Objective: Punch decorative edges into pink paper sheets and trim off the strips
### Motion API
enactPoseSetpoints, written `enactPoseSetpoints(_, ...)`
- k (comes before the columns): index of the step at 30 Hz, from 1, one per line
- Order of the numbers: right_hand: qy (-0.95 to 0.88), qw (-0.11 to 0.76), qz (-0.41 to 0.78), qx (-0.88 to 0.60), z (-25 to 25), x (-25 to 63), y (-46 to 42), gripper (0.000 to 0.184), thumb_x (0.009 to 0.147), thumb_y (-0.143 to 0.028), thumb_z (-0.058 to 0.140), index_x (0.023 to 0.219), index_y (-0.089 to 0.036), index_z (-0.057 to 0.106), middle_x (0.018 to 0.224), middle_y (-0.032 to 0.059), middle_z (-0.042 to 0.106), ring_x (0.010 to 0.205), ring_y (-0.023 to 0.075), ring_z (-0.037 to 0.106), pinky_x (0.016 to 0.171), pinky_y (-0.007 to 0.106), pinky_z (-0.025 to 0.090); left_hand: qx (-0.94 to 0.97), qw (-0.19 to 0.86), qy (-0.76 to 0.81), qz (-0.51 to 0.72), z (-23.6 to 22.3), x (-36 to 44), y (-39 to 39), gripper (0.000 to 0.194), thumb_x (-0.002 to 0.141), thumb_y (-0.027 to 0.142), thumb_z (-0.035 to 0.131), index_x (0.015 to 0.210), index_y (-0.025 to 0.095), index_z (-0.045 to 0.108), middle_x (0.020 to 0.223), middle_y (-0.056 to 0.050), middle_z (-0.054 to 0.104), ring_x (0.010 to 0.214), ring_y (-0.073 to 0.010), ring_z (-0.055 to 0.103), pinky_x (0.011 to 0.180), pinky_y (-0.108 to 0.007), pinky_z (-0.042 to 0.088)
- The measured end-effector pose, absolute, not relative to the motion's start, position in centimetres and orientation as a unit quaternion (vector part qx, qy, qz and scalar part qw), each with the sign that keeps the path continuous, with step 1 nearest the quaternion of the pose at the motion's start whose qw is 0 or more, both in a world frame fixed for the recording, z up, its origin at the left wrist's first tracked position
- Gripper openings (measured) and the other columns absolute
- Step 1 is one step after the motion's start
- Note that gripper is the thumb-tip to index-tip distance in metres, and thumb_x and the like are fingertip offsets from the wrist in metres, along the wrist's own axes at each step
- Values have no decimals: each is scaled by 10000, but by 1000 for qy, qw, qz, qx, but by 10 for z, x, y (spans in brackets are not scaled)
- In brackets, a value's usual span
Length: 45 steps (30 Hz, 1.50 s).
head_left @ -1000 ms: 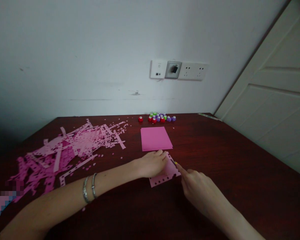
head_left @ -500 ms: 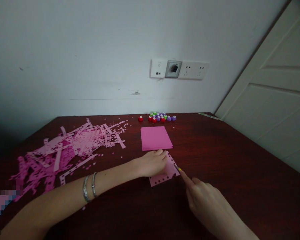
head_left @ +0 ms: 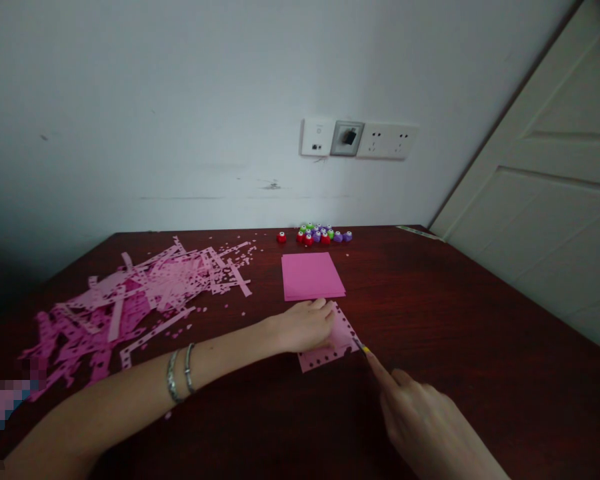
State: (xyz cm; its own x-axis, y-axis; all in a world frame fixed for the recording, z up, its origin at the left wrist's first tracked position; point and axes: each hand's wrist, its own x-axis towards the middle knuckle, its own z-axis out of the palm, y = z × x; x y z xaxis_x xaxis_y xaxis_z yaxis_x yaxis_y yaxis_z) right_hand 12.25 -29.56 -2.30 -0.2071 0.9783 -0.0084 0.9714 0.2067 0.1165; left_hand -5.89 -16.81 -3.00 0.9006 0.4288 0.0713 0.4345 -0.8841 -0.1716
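My left hand (head_left: 305, 325) lies with its fingers stretched out over a pink sheet of paper (head_left: 341, 327), pressing it to the table. Dark holes run along the sheet's lower and right edges. In my right hand (head_left: 413, 403) is a thin tool with a dark blade-like tip and a bit of yellow, apparently a craft knife (head_left: 364, 347). Its tip sits at the sheet's right edge, close to the lower right corner. Most of the handle is hidden inside the closed fingers. Just beyond the left hand rests a stack of pink square paper (head_left: 313, 276).
Cut pink paper strips (head_left: 175, 277) and small bits are heaped on the left of the dark red table (head_left: 455, 320). Several small red, green and purple hole punches or similar pieces (head_left: 317, 235) stand by the wall. Wall sockets (head_left: 387, 141) are above; a white door (head_left: 545, 173) is on the right.
My right hand has drawn the tool down along the sheet's right edge, toward me and slightly right. The left hand stays in place on the paper.
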Motion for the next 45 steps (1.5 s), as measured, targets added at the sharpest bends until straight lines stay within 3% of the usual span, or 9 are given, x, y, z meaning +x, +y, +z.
enactPoseSetpoints(11,764,-19,48,643,-34,134,-312,550,736,-50,407,1254,-209,497,729,53,655,436,177,618,359,247,458,-973,67,-222,-1,-27,-59,-168,523,852,450,468,1189,51,482,1279,-188,471,1097,-257,459,867,-321,374)
enactPoseSetpoints(16,758,-109,8,643,-11,143,-317,498,839,-172,346,1325,-257,410,874,80,669,466,179,617,415,292,502,-971,-51,-234,14,-22,-61,-159,555,828,438,501,1225,60,417,1293,-177,433,1148,-266,409,873,-334,376)
enactPoseSetpoints(19,751,-187,-16,633,2,146,-312,458,870,-242,334,1323,-239,402,1024,108,653,633,216,662,504,309,533,-962,-159,-224,4,-19,-63,-147,561,777,447,561,1183,79,440,1240,-161,451,1114,-237,432,872,-323,382)
enactPoseSetpoints(21,737,-248,-57,626,8,149,-304,423,882,-299,346,1289,-217,425,1026,107,654,727,224,665,583,308,541,-945,-220,-242,-15,-17,-65,-140,502,758,408,590,1134,92,484,1165,-137,491,1035,-212,478,838,-312,405)
enactPoseSetpoints(25,690,-359,-225,587,17,149,-278,369,880,-410,389,1157,-186,488,861,81,672,664,172,632,601,268,526,-892,-299,-310,-135,-8,-69,-134,305,793,332,557,1015,126,595,996,-89,596,892,-179,538,767,-310,429)
enactPoseSetpoints(28,646,-427,-343,532,20,140,-255,346,859,-459,424,1023,-168,514,943,108,661,738,164,631,665,273,523,-827,-398,-312,-246,2,-72,-137,297,803,375,552,967,142,639,950,-74,651,866,-166,570,784,-317,430)
enactPoseSetpoints(32,637,-417,-441,475,15,119,-229,336,840,-461,462,979,-155,476,944,114,655,767,167,634,670,285,517,-744,-499,-284,-342,11,-71,-151,320,748,373,627,966,139,650,952,-79,663,860,-159,587,784,-312,439)
enactPoseSetpoints(38,658,-386,-480,433,3,94,-215,291,869,-398,438,1017,-148,440,932,97,650,780,148,642,723,290,508,-688,-511,-316,-407,4,-66,-168,289,754,378,608,826,103,665,747,-53,642,665,-120,549,642,-276,423)
enactPoseSetpoints(45,753,-339,-324,461,7,110,-195,213,854,-297,465,998,-162,545,984,81,644,902,166,610,785,308,484,-698,-426,-441,-370,29,-122,-143,278,720,384,611,803,131,691,716,-54,627,625,-111,471,583,-261,359)
